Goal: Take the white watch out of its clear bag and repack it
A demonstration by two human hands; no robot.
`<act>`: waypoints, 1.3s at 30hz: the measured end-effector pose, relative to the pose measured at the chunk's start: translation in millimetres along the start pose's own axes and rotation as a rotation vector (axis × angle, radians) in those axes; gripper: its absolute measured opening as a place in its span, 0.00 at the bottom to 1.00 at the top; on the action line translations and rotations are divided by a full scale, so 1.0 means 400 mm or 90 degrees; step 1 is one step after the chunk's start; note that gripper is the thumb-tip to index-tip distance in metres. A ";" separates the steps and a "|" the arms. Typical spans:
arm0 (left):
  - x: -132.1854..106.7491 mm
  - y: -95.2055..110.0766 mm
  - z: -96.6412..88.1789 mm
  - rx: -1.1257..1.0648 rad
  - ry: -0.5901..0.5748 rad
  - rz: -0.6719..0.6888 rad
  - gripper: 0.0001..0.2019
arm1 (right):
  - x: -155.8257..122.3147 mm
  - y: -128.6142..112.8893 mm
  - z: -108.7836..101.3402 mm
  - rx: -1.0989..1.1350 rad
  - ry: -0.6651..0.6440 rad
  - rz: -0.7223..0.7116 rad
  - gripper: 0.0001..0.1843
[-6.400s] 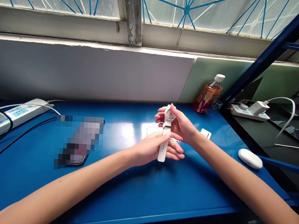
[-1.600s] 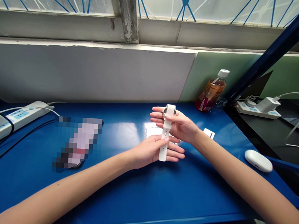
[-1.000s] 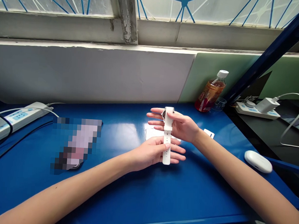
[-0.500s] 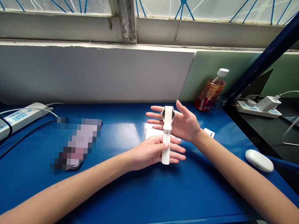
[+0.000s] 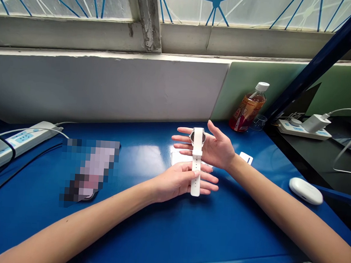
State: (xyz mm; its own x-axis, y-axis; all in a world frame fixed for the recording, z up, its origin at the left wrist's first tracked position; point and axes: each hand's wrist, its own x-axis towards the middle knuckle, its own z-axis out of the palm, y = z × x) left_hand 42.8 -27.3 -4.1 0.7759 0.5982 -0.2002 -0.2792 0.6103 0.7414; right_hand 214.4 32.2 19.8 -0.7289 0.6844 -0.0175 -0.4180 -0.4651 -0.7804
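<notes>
A wristwatch [image 5: 197, 142] with a white strap and a round silver case hangs lengthwise in front of my palms. My left hand [image 5: 177, 180] grips the lower part of the strap, thumb pressed on top and fingers stretched out beneath. Behind the watch's upper part, my right hand [image 5: 214, 149] is turned palm up with its fingers spread. The case lies over the right fingers; whether it rests on them I cannot tell. Most of a white flat item [image 5: 180, 157] on the table is hidden by my hands.
On the blue table [image 5: 145, 233], a pixelated phone-like object [image 5: 97, 166] and a power strip [image 5: 29, 138] lie left. A drink bottle [image 5: 248, 108] stands at the back right near a clear cup [image 5: 258, 122]. A white card [image 5: 246, 158] and a rounded white case [image 5: 305, 190] lie right.
The whole scene sits slightly lower in the picture. Both hands and the watch keep the same pose.
</notes>
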 end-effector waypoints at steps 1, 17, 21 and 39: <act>0.000 0.000 0.000 -0.001 0.000 0.000 0.14 | 0.001 0.001 -0.001 0.000 -0.002 0.000 0.39; 0.003 0.006 0.000 0.004 -0.004 0.010 0.12 | 0.003 0.009 -0.004 0.006 -0.003 -0.015 0.39; 0.006 0.015 0.000 0.003 0.008 0.028 0.10 | -0.001 0.007 0.002 -0.020 -0.020 -0.014 0.34; 0.004 0.020 -0.011 0.034 0.032 -0.006 0.14 | 0.007 0.006 -0.020 -0.090 0.036 -0.052 0.22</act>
State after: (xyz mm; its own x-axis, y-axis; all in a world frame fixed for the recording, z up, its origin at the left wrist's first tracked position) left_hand 39.3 -19.2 -1.5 0.7488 0.6186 -0.2381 -0.2403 0.5882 0.7722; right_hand 215.8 37.5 12.9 -0.6626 0.7488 0.0169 -0.3911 -0.3266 -0.8604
